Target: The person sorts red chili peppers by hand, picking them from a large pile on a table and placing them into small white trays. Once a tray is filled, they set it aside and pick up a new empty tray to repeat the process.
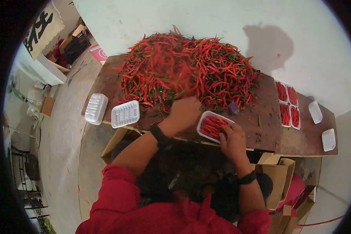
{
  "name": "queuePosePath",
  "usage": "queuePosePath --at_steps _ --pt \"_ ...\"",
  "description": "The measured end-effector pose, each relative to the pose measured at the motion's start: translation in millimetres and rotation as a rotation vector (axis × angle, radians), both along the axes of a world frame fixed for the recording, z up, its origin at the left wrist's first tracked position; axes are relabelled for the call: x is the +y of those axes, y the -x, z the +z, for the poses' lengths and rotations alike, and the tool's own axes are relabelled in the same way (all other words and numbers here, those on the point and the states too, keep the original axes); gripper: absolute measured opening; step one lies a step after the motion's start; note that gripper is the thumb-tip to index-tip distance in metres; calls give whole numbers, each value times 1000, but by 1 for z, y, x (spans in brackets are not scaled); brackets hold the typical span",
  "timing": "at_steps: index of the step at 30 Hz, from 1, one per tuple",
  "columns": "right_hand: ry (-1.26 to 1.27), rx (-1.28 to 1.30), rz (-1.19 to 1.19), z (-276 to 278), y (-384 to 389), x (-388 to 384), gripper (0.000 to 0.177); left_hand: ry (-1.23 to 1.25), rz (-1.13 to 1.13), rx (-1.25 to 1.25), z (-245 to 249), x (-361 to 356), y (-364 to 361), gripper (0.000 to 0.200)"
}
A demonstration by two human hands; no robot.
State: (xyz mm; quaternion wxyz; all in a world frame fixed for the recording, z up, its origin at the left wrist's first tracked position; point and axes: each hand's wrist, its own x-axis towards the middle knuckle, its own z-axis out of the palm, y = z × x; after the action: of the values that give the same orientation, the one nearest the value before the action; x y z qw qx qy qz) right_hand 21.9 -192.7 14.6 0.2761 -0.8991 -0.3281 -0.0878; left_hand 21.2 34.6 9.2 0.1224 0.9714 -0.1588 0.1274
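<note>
Left hand (185,111) curled into the chilli pile (191,66), so can't tell what it grips. Right hand (232,140) rests on the chilli tray (201,124) at the pile's 5 o'clock, grip unclear too.

The chillies (187,66) were red with green stems. The trays (125,114) were white and ribbed, the table (267,128) dark brown, the sleeves (117,195) red, the 2 wristbands (160,136) black, the boxes (279,175) tan, the wall (222,19) white.
</note>
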Motion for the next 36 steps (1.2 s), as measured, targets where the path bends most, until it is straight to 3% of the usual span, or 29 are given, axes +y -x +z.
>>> queuePosePath --at_steps 2,20,24,26,30,36 --pt "-11 -15 -14 -1 -2 -2 22 -66 307 131 6 11 4 15" --pt "-11 -21 29 7 20 13 20 -90 358 129 -28 25 15 14" --pt "-13 -26 37 11 27 15 20 0 387 134 -1 31 24 13" --pt "-18 -26 36 16 31 17 21 55 398 -45 3 38 28 13" --pt "-15 -89 52 32 38 18 23 78 397 -72 13 50 38 14" --pt "-54 -12 91 64 30 28 27 122 236 120 46 31 69 18"
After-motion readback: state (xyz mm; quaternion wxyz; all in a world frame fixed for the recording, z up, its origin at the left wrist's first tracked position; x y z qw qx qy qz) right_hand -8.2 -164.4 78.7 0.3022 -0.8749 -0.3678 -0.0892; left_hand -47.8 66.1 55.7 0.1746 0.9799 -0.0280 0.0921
